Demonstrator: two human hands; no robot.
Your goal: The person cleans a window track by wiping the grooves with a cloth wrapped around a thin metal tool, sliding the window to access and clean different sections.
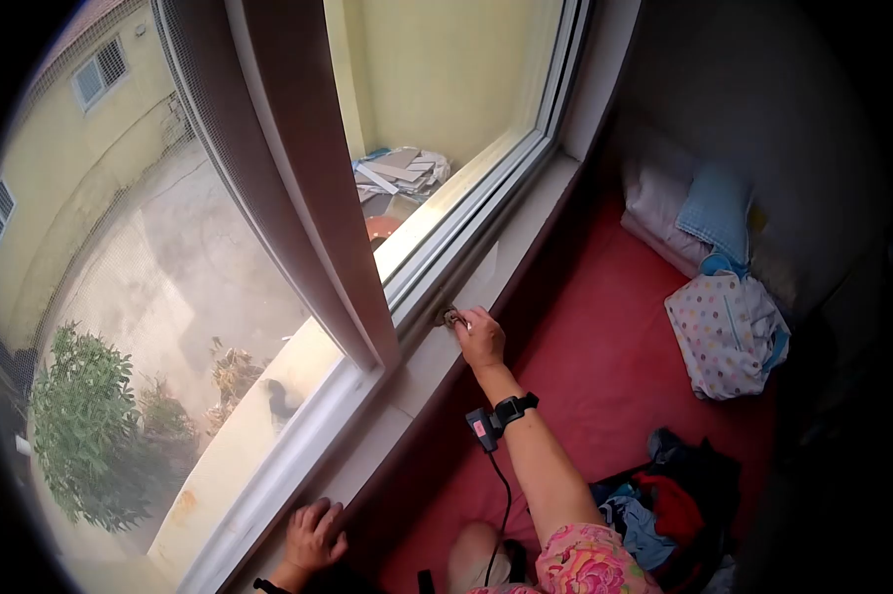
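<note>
My right hand (481,339) pinches a small crumpled brownish wad (448,317), perhaps a rag or scrubber; its kind is hard to make out. The wad touches the pale window sill (486,272) beside the track of the window frame (437,297). Lower down, my left hand (313,540) lies at the sill's inner edge, fingers a little bent and apart, holding nothing. A black strap with a small device (484,428) and a cable sits on my right wrist.
Below the sill spreads a red bed cover (565,366). On it lie a dotted white cloth bundle (729,332), a blue pillow (716,213) and a heap of dark clothes (669,510). A thick window post (308,188) and a mesh screen (120,267) stand at left.
</note>
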